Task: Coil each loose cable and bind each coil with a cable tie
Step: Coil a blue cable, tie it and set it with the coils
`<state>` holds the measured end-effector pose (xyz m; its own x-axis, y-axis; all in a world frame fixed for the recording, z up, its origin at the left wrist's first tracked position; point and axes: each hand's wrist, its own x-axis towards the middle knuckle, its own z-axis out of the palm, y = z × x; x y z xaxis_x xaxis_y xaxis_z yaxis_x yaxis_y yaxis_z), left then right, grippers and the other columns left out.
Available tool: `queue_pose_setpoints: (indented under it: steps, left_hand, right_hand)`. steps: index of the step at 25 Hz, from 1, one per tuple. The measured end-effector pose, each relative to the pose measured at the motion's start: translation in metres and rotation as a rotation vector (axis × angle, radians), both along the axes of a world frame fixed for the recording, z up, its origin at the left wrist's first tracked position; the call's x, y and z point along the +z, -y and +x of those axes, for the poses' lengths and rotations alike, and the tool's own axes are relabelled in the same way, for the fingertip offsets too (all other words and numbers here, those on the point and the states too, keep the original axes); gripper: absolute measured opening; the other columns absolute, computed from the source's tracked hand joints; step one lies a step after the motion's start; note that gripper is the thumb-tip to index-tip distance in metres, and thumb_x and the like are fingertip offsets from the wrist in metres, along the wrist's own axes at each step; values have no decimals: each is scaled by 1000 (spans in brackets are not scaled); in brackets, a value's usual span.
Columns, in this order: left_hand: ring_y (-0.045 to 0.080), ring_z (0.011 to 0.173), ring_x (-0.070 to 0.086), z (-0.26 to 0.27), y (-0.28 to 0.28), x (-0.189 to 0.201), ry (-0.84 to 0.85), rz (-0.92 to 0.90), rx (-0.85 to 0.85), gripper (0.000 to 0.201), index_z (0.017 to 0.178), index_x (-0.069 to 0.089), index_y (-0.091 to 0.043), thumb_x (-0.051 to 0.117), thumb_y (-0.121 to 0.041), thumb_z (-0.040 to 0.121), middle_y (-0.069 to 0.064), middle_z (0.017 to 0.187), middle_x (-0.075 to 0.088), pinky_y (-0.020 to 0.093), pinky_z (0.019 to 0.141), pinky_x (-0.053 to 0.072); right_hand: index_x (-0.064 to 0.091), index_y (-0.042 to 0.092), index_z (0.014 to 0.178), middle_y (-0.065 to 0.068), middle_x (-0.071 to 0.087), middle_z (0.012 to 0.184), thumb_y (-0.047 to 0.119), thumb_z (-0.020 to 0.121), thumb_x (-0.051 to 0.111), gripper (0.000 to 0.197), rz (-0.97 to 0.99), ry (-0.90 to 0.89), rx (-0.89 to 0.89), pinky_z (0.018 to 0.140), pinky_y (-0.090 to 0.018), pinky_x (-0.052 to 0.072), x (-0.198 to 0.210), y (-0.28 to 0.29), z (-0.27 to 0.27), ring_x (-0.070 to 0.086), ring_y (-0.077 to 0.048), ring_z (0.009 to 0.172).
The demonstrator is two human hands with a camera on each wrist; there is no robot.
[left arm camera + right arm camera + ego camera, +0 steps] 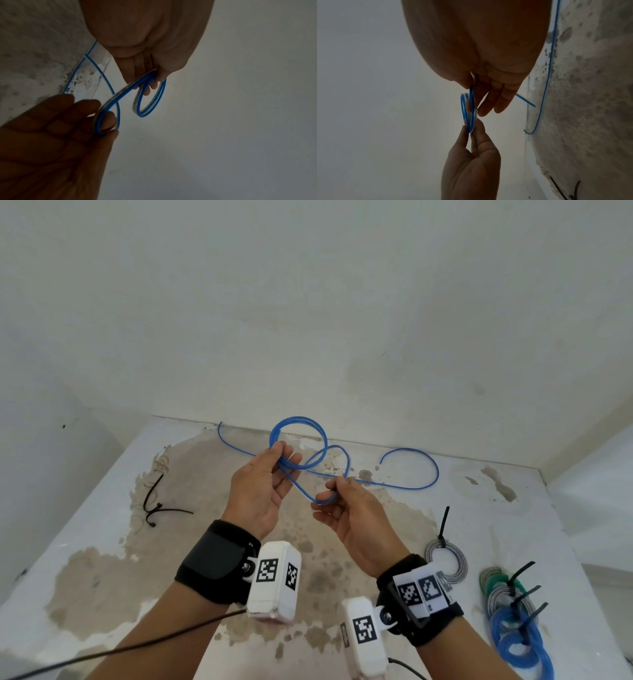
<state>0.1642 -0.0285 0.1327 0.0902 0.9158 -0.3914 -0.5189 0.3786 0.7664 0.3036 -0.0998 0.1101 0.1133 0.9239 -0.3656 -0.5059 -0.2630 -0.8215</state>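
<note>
A thin blue cable (298, 418) is partly wound into a small coil (144, 115) held up above the table. My left hand (284, 458) pinches that coil between thumb and fingers. From there a strand runs down to my right hand (334, 489), which pinches a bend of it between thumb and forefinger. The rest of the cable trails behind the hands and lies in a wide curve on the table (436, 470). In the left wrist view the left hand (155, 81) grips the coil. The right wrist view shows the right hand (476, 97) and the left hand (471, 128) meeting at the cable (471, 108).
Loose black cable ties (154, 508) lie at the table's left. At the right sit a grey bound coil (445, 559) and a pile of green, grey and blue bound coils (513, 628). The stained white table (102, 542) ends at a wall (308, 302) behind.
</note>
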Motion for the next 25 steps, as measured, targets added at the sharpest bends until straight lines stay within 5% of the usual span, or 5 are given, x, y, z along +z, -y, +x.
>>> queue_pose_setpoints:
  steps: [6, 18, 25]
  left_hand:
    - [11, 83, 74, -12, 9, 0, -125, 45, -257, 19, 108, 72, -12, 61, -23, 97, 0, 90, 75, 23, 72, 60]
    - [19, 94, 75, -22, 21, 4, -251, 118, -329, 23, 112, 73, -11, 65, -22, 94, 5, 98, 77, 26, 78, 60]
    - [18, 90, 75, -35, 26, -1, -336, 133, -308, 18, 107, 72, -12, 67, -21, 94, 4, 94, 77, 34, 86, 58]
  right_hand:
    - [74, 16, 109, -1, 69, 86, 49, 98, 58, 38, 1, 204, -14, 69, -31, 55, 11, -5, 15, 68, -15, 78]
    - [74, 21, 105, 3, 77, 94, 35, 105, 50, 28, 1, 481, -25, 67, -24, 54, -3, 5, 9, 72, -5, 83]
    - [76, 17, 87, 1, 75, 76, 39, 96, 66, 26, 33, 600, -115, 57, -25, 58, -4, 7, -7, 72, -9, 73]
